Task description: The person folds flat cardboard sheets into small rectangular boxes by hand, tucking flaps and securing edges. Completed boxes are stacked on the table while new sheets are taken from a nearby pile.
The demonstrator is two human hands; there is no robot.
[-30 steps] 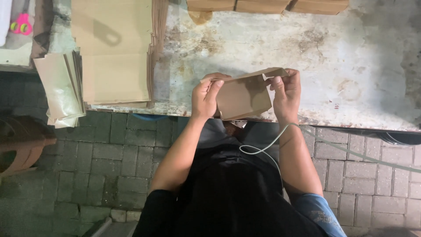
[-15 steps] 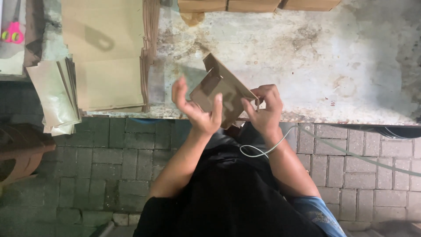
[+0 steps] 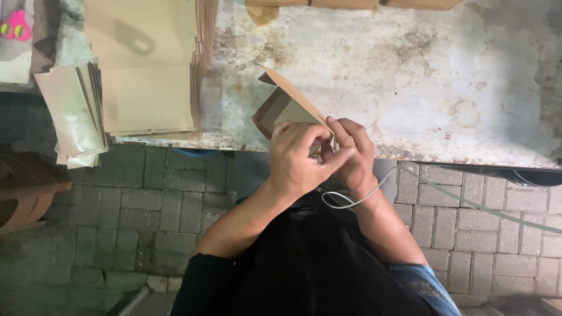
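In the head view we have a half-folded brown cardboard piece (image 3: 288, 108) at the near edge of the bench (image 3: 445, 88), roughly midway along it, one pointed corner sticking up and away from us. Our left hand (image 3: 298, 159) is clenched over its near end, fingers curled down on the flap, and our right hand (image 3: 350, 153) pinches the same end from the other side, fingertips (image 3: 331, 122) pressing the top edge. Both hands grasp the cardboard, so close that they touch.

To fold this well, we judge it best to keep the crease pinned between thumb and forefinger, press along the scored line rather than across the panel, and let the far corner rest on the bench so the piece does not twist.

At the near left corner lies a stack of flat cardboard sheets (image 3: 146, 88), with paler folded sheets (image 3: 73, 111) hanging over the left edge beside it. More brown boxes (image 3: 351, 3) line the far edge. A thin white cord (image 3: 351, 199) loops below our wrists.

Against half a second ago, the left hand was then open with fingers spread beside the piece; now it has closed on it. The cardboard has tipped further, and both hands have drawn together at its near end.
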